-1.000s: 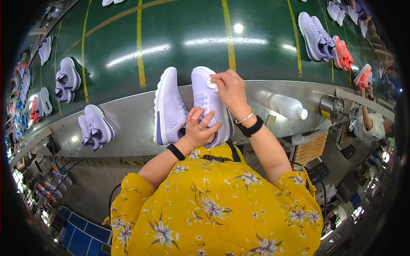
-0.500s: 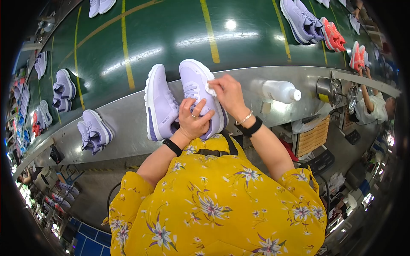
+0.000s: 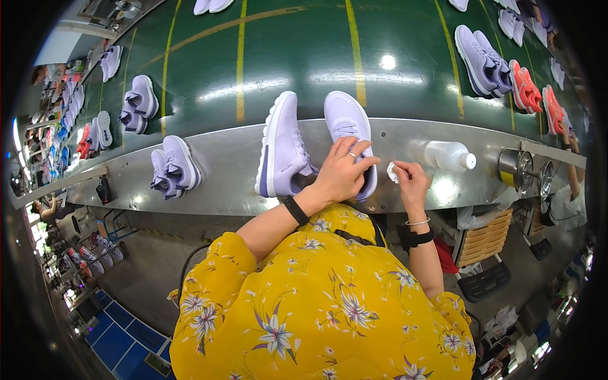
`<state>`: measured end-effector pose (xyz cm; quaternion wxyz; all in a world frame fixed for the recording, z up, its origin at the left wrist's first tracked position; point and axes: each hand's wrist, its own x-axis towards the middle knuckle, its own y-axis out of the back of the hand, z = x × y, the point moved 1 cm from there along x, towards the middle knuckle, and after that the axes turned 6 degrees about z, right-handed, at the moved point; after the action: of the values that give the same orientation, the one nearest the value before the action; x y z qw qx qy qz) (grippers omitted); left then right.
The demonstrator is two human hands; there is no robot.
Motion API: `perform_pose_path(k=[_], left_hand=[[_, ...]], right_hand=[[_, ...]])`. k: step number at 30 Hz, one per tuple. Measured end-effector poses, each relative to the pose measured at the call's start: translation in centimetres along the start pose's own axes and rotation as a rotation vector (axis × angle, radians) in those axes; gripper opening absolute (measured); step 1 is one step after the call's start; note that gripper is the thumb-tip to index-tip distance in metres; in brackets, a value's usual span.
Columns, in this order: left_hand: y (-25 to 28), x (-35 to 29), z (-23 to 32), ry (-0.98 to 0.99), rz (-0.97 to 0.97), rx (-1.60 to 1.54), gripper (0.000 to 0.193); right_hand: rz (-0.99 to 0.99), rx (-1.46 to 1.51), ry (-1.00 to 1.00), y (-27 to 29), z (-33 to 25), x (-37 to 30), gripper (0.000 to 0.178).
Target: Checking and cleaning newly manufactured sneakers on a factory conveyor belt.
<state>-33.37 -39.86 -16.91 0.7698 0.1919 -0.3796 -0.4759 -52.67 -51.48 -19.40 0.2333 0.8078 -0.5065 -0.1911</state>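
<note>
My left hand is wrapped over the laces and ankle part of a lavender sneaker, which stands upright with its toe pointing away from me. Its mate, another lavender sneaker, stands just to the left, untouched, showing its white sole edge and purple heel strip. A little to the right of the held shoe, my right hand pinches a small crumpled white wad between thumb and fingers. The wad is apart from the shoe; whether it is cloth or paper I cannot make out.
A white bottle lies on the metal ledge to the right, with a metal canister beyond it. Another lavender pair sits left on the ledge. More lavender and coral shoes stand on the green belt. A co-worker is at far right.
My right hand has drawn the white wad off the side of the sneaker and back to the right. My left hand keeps its hold on the shoe. The whole view has shifted.
</note>
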Motion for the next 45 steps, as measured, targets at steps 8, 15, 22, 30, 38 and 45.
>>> perform_pose_path(k=[8,15,22,30,38,45], left_hand=[[7.0,-1.2,-3.3,0.116,0.147,-0.027,0.041],[12.1,-9.1,-12.2,0.965,0.193,-0.162,0.056],[9.5,-10.4,-13.2,1.136,0.134,-0.721,0.070],[10.4,-6.7,-10.2,1.140,0.314,-1.722,0.065],[9.6,-7.5,-10.0,1.053,0.357,-1.989,0.055],[9.2,-9.2,-8.7,1.104,0.435,-2.085,0.053]], right_hand=[[0.017,-0.153,0.179,-0.3,3.0,0.0,0.014],[0.082,-0.318,0.356,-0.2,2.6,0.4,0.024],[-0.473,0.405,-0.173,-2.2,-2.8,0.8,0.058],[-0.363,0.130,0.009,-5.0,-2.2,2.1,0.067],[-0.311,0.028,0.038,-5.1,-1.1,2.3,0.054],[-0.405,0.790,-0.580,-4.0,-1.4,2.1,0.030]])
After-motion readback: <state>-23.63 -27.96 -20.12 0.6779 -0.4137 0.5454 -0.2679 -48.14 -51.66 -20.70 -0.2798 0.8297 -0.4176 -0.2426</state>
